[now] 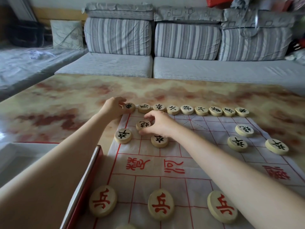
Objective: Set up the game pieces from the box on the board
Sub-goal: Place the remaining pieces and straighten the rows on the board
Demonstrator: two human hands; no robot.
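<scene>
A white cloth board (pixel 194 162) with red grid lines lies on the marble table. Several round wooden pieces with black characters form a row along its far edge. My left hand (pixel 113 107) grips the leftmost piece of that row (pixel 129 106) at the board's far left corner. My right hand (pixel 160 123) pinches a black-marked piece (pixel 143 124) one row nearer. Other black-marked pieces (pixel 123 135) (pixel 237 143) sit on the far half. Three red-marked pieces (pixel 160 204) stand near the front. The red-edged box (pixel 85 184) lies at the board's left side.
The marble-patterned table (pixel 57 104) stretches left and beyond the board. A striped grey sofa (pixel 186 47) stands right behind the table's far edge. A white box lid or tray (pixel 18 156) sits at the left, beside the red-edged box.
</scene>
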